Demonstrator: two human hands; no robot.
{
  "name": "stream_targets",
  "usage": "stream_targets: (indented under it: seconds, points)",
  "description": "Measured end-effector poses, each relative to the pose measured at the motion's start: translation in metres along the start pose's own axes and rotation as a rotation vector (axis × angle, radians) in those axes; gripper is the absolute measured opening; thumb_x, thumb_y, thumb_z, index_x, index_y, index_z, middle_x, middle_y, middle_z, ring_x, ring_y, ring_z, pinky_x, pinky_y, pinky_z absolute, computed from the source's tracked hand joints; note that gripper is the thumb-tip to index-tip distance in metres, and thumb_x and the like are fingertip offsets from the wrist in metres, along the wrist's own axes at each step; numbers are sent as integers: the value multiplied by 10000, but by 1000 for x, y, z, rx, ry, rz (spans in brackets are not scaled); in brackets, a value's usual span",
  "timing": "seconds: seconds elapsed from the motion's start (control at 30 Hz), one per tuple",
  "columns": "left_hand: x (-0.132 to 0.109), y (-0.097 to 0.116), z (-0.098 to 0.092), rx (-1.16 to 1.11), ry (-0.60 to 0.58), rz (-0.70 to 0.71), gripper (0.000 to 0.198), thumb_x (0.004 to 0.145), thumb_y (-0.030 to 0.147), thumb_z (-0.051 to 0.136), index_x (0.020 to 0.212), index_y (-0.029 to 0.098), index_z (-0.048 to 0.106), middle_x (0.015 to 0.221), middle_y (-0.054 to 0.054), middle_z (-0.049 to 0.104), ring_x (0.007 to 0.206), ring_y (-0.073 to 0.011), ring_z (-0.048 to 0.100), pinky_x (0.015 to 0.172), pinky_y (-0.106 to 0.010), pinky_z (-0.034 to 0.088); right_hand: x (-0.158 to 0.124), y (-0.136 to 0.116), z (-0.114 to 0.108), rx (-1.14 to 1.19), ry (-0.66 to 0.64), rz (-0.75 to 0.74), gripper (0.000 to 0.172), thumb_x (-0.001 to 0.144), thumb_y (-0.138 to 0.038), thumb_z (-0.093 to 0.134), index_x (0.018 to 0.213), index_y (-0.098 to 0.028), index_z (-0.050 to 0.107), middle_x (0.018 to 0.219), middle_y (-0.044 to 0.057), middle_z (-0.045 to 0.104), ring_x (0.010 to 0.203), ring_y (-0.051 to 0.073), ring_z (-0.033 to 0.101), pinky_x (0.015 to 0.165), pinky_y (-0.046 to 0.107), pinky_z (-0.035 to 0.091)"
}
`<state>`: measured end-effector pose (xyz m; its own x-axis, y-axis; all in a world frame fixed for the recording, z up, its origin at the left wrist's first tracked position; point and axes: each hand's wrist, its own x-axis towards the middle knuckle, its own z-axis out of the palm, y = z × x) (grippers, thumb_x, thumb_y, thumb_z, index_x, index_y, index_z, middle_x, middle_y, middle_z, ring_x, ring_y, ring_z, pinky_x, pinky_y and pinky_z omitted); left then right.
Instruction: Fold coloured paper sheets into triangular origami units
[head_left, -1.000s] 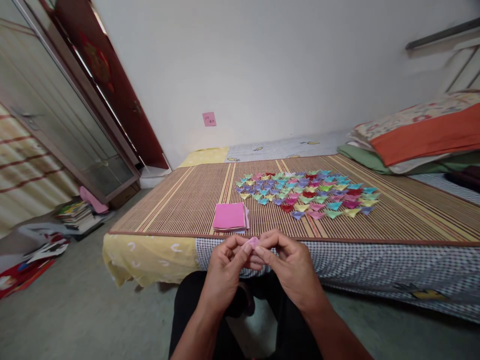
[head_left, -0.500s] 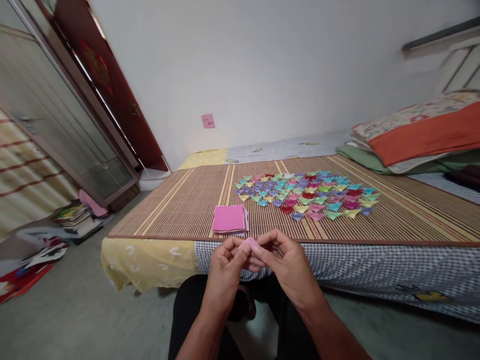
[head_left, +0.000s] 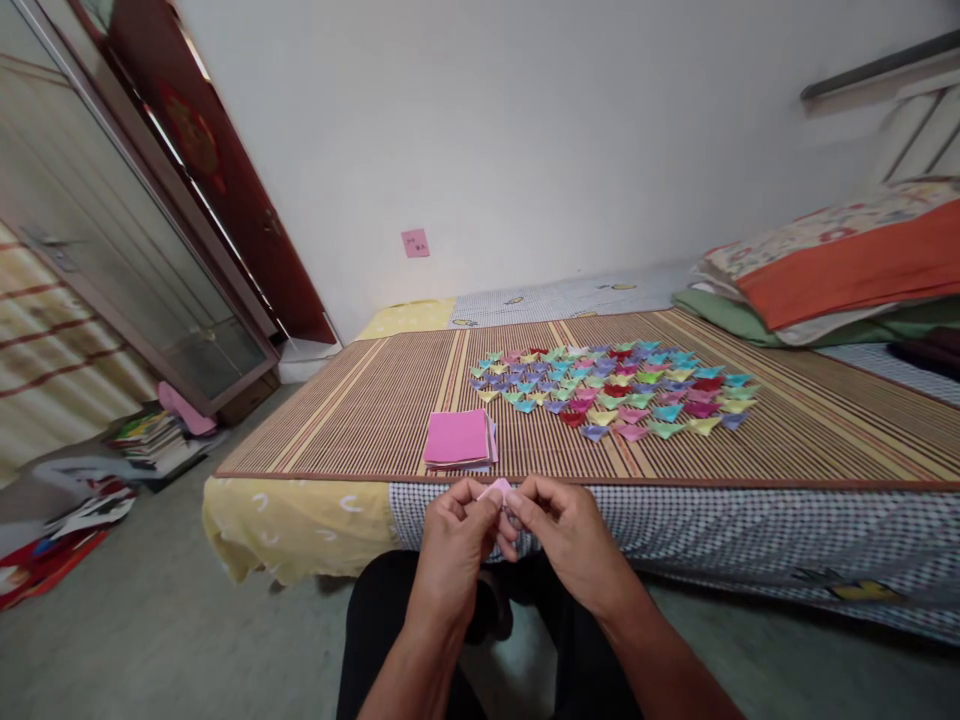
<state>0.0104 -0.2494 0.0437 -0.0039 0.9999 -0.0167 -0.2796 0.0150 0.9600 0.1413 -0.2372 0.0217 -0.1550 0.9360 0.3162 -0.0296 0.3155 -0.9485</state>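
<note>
My left hand (head_left: 454,545) and my right hand (head_left: 566,535) meet above my lap, both pinching a small folded pink paper piece (head_left: 496,491) between thumbs and fingertips. Just beyond them, on the striped bamboo mat (head_left: 360,420), lies a stack of pink square paper sheets (head_left: 458,438). Farther back on the mat, several small folded paper shapes (head_left: 611,390) in many colours are laid out in rows.
The mat covers a bed with a checked sheet (head_left: 750,530) and a yellow cloth (head_left: 292,520) at its corner. Folded quilts (head_left: 832,265) sit at the right. A glass-door cabinet (head_left: 112,230) and a pile of books (head_left: 150,435) are on the left floor.
Both hands have dropped slightly and drawn closer together around the pink piece. The fingers have shifted their pinch on it.
</note>
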Motion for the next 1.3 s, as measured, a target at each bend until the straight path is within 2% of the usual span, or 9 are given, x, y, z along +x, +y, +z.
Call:
stream_targets:
  seconds: [0.2,0.33,0.5,0.67,0.77,0.93,1.1,1.2,1.3]
  points:
    - [2,-5,-2,-12,5,28,363,761,421,820,665,145,606,524,17,639,370,-51,504,415,-153,288,1,5,0,105,-16,50,405,943,-490,635,667,-200,573,633,-5,601,597,151,542,620,278,444]
    - [4,-7,-3,23,-22,89,341,816,415,791,688,148,621,543,13,647,407,-55,495,455,-163,376,4,4,-2,142,-32,73,465,945,-570,609,674,-193,592,642,-9,573,628,151,529,626,273,425]
    - [2,-10,-1,135,-23,160,335,864,435,757,730,160,621,600,18,638,491,-94,576,517,-196,468,7,6,0,225,-58,122,480,894,-601,672,660,-196,565,618,-22,564,549,143,548,576,281,439]
    - [-1,-12,-2,314,34,238,362,904,469,713,729,168,612,562,38,574,481,-89,515,478,-188,417,6,8,4,218,-2,117,455,866,-584,709,674,-190,588,618,-18,570,573,151,553,575,276,447]
    - [-1,-12,-4,250,36,183,357,892,477,727,755,164,627,539,51,555,458,-77,484,468,-177,388,3,5,5,138,43,69,405,910,-533,674,706,-192,597,627,-18,579,590,150,549,584,268,435]
    - [3,-7,-11,63,-36,83,405,881,531,720,769,151,637,606,23,631,453,-66,535,476,-173,363,-1,4,-1,-63,65,-8,362,978,-452,575,723,-195,579,670,-4,579,650,162,535,630,282,419]
    - [4,-1,-15,69,-147,27,422,833,484,785,662,144,602,555,17,622,421,-55,509,466,-170,332,-2,1,-8,-56,-15,-2,375,1004,-450,549,729,-195,566,685,-14,544,671,157,509,645,280,404]
    - [3,-4,-13,-7,-155,10,433,827,470,790,639,159,555,513,44,576,376,-38,436,436,-167,282,-4,-4,-11,-30,-77,-26,366,1020,-438,536,745,-197,564,694,-27,517,666,144,481,635,269,390]
    - [1,-9,-9,37,-113,45,432,840,484,775,660,175,532,513,54,566,375,-45,426,430,-171,299,-5,-7,-14,-113,-51,-76,352,1034,-406,525,752,-199,565,696,-34,510,665,137,476,639,267,374]
